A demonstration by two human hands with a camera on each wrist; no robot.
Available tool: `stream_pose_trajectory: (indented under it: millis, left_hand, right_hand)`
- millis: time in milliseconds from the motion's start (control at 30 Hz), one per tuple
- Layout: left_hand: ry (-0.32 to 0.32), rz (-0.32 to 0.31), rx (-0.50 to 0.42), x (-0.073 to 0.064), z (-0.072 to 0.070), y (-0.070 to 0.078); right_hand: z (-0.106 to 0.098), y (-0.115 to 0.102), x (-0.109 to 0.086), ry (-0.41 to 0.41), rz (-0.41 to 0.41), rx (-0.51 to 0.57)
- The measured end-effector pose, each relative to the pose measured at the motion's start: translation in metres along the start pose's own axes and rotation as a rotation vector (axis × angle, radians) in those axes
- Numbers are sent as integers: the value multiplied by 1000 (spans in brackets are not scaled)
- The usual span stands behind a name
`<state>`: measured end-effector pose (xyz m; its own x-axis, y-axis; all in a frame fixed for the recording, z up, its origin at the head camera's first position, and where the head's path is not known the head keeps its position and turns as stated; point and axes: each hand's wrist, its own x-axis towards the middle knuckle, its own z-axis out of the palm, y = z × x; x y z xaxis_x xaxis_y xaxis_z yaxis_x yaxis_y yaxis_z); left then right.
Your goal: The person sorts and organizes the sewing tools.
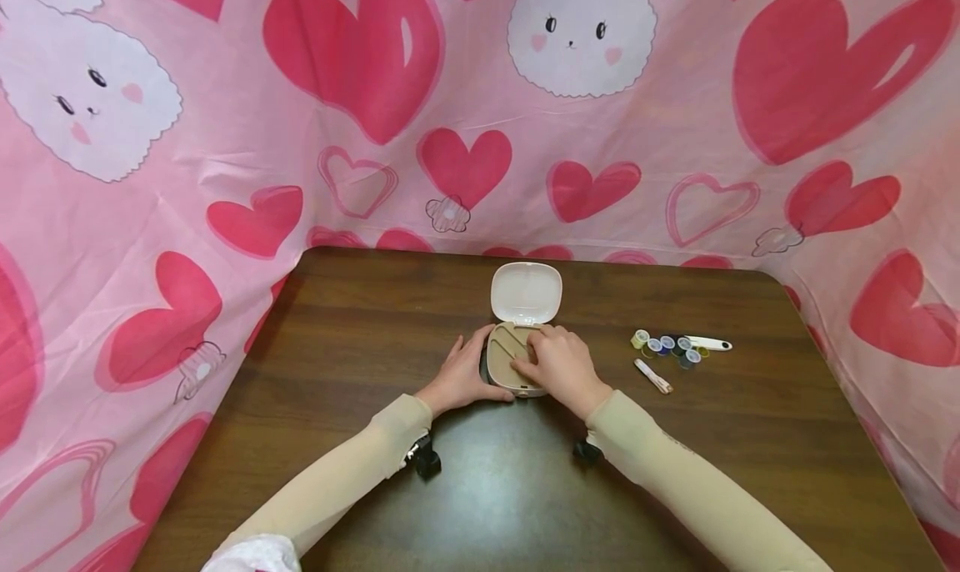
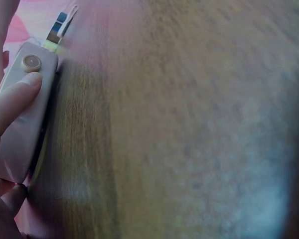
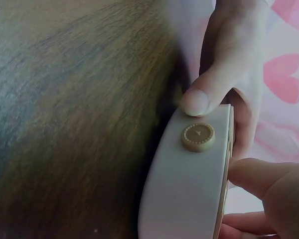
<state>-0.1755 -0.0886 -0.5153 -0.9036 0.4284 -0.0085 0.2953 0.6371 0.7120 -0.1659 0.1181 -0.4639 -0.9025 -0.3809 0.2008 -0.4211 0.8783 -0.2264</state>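
A small white case (image 3: 182, 189) with a round beige button (image 3: 198, 135) on its front stands on the table, its white lid (image 1: 527, 291) raised at the back. Inside lies a beige tray (image 1: 504, 357) with slanted ridges. My left hand (image 1: 462, 378) grips the case from the left, fingers along its side and thumb across the front, beside the button in the left wrist view. My right hand (image 1: 564, 367) reaches over the right half of the tray, with curled fingers and thumb pinching at it. That hand hides part of the tray.
Right of the case stand several small thread spools (image 1: 667, 345) beside a white-handled tool (image 1: 708, 343). A short pale bundle (image 1: 653, 376) lies in front of them. Brown wood tabletop (image 1: 360, 322) surrounds the case, and a pink heart-print cloth (image 1: 600, 138) hangs behind.
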Motion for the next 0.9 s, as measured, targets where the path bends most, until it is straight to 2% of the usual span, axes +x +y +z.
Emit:
stream_pose_trajectory:
  millis: [200,900]
  left_hand:
    - [-1,5,6,1,0,0]
    - [0,13,-2,1,0,-1]
  right_hand:
    - [2,-2,1,9,5,-27]
    - [-7,-3,4,-10,42,40]
